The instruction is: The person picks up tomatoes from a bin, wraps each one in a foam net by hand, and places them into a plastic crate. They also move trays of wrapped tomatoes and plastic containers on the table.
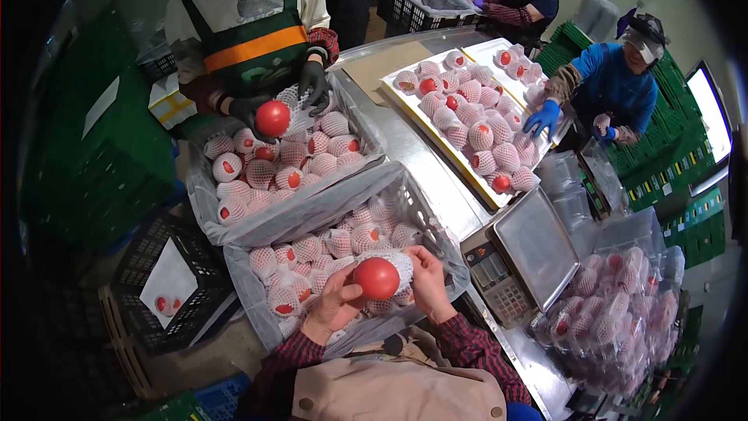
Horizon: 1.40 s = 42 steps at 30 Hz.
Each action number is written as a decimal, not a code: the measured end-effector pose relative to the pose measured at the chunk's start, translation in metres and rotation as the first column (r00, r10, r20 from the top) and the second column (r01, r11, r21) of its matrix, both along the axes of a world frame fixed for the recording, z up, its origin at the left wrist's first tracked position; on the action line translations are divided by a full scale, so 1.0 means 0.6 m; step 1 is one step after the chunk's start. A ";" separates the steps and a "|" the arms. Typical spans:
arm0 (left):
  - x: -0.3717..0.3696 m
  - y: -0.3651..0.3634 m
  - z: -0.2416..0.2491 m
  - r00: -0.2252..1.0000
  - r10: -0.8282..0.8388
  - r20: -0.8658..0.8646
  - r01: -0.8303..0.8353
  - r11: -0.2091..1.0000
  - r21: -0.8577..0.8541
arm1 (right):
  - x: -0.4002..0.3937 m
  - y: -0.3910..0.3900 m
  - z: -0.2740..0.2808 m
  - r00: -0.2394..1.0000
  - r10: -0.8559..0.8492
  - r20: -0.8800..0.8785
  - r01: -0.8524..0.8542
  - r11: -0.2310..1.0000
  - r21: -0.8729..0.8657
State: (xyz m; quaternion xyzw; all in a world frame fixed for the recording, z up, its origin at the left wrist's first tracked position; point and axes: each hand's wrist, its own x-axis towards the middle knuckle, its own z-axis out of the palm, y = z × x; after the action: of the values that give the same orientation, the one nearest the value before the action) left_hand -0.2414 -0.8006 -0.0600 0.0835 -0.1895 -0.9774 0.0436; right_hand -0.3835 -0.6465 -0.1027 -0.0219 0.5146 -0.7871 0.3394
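Just above the near crate, a smooth, round red tomato sits partly inside a white foam net sleeve. My left hand grips the tomato from its left and lower side, thumb against the skin. On the other side, my right hand is closed on the edge of the sleeve; its fingertips are partly hidden by the foam. Below both hands, the near lined crate holds many fruits in pale foam nets, red skin showing through.
Across from me, a co-worker's black-gloved hands hold another red tomato over the far lined crate. A scale stands right, near bagged netted fruit. A blue-gloved hand touches a filled white tray.
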 end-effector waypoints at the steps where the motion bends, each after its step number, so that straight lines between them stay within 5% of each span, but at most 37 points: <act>1: -0.002 0.001 0.002 0.998 0.053 0.036 -0.047 0.986 -0.157 | 0.013 -0.002 0.034 0.999 0.015 -0.039 -0.010 0.992 0.129; 2: -0.004 0.002 0.008 0.991 0.115 0.065 -0.090 0.947 -0.309 | 0.018 -0.003 0.053 0.997 0.038 -0.074 -0.017 0.966 0.258; 3: -0.010 0.005 0.017 0.991 0.118 0.064 -0.092 0.947 -0.307 | 0.016 0.008 0.044 0.990 0.075 -0.116 -0.047 0.972 0.232; 4: -0.021 0.008 0.033 0.969 0.242 0.058 -0.184 0.855 -0.485 | 0.020 0.006 0.054 0.990 0.078 -0.115 -0.050 0.971 0.234; 5: -0.026 0.011 0.041 0.933 0.359 0.029 -0.257 0.720 -0.644 | 0.031 0.000 0.078 0.984 0.085 -0.155 -0.063 0.988 0.139; 6: -0.026 0.013 0.036 0.933 0.360 0.031 -0.257 0.721 -0.644 | 0.042 -0.006 0.106 0.977 0.085 -0.195 -0.078 0.996 0.043; 8: -0.027 0.018 0.028 0.907 0.421 0.025 -0.045 0.155 -0.987 | 0.051 -0.017 0.136 0.924 0.208 -0.322 -0.171 0.975 0.141; 11: -0.035 0.019 0.043 0.906 0.413 -0.093 -0.166 0.145 -0.975 | 0.044 -0.017 0.123 0.923 0.187 -0.335 -0.161 0.982 0.103; 12: -0.038 0.020 0.046 0.899 0.411 -0.148 -0.223 0.142 -0.964 | 0.032 -0.007 0.112 0.974 0.210 -0.087 -0.217 0.973 -0.083; 13: -0.037 0.027 0.026 0.881 0.467 -0.081 -0.308 0.433 -0.847 | 0.021 0.004 0.102 0.950 0.267 0.160 -0.217 0.937 -0.275; 15: -0.010 0.000 0.018 0.879 0.477 0.011 -0.202 0.394 -0.897 | 0.010 0.016 0.098 0.809 0.388 0.442 -0.151 0.863 -0.482; 16: -0.001 -0.012 0.016 0.862 0.497 0.101 -0.092 0.348 -0.933 | 0.008 0.021 0.098 0.811 0.384 0.441 -0.148 0.865 -0.480; 20: 0.003 -0.012 0.022 0.812 0.575 0.100 -0.105 0.313 -0.944 | 0.008 0.023 0.107 0.732 0.426 0.532 -0.139 0.858 -0.495; 22: -0.002 0.000 0.031 0.808 0.587 0.047 -0.059 0.160 -0.985 | 0.012 0.022 0.113 0.723 0.398 0.565 -0.147 0.887 -0.437; 25: -0.007 0.022 0.023 0.826 0.563 -0.019 -0.130 0.159 -0.979 | 0.017 0.020 0.124 0.698 0.481 0.531 -0.158 0.826 -0.541; 27: -0.005 0.027 0.025 0.843 0.538 0.007 -0.098 0.166 -0.981 | 0.025 0.010 0.137 0.725 0.247 0.643 -0.067 0.954 -0.292; 29: -0.004 0.034 0.029 0.859 0.510 0.033 -0.065 0.173 -0.983 | 0.022 0.013 0.121 0.722 0.352 0.595 -0.164 0.923 -0.348; 31: -0.005 0.043 0.035 0.924 0.379 0.051 -0.088 0.342 -0.936 | 0.023 0.016 0.115 0.709 0.453 0.540 -0.259 0.880 -0.398; 34: -0.019 0.058 0.045 0.941 0.314 -0.126 -0.218 0.277 -0.936 | 0.033 0.006 0.134 0.762 0.339 0.552 -0.279 0.941 -0.192; 36: -0.017 0.056 0.060 0.959 0.268 -0.089 -0.173 0.311 -0.934 | 0.045 -0.008 0.173 0.880 0.084 0.468 -0.150 0.983 0.107; 37: -0.015 0.055 0.062 0.970 0.232 -0.073 -0.163 0.401 -0.901 | 0.046 -0.004 0.166 0.882 0.080 0.464 -0.144 0.984 0.104; 39: -0.020 0.048 0.065 0.979 0.178 -0.099 -0.174 0.480 -0.860 | 0.037 0.017 0.122 0.957 0.272 -0.098 -0.225 0.914 0.337; 41: -0.028 0.040 0.057 0.973 0.209 -0.099 -0.223 0.733 -0.643 | 0.022 0.038 0.073 0.970 0.236 -0.050 -0.204 0.913 0.353; 42: -0.031 0.037 0.057 0.970 0.192 -0.149 -0.243 0.728 -0.641 | 0.017 0.028 0.084 0.982 0.188 0.026 -0.182 0.892 0.414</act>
State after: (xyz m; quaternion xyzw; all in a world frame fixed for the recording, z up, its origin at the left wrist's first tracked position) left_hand -0.2599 -0.7787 -0.0256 0.0493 -0.5064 -0.8395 0.1908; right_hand -0.3736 -0.6294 -0.0525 -0.0041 0.6680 -0.6239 0.4057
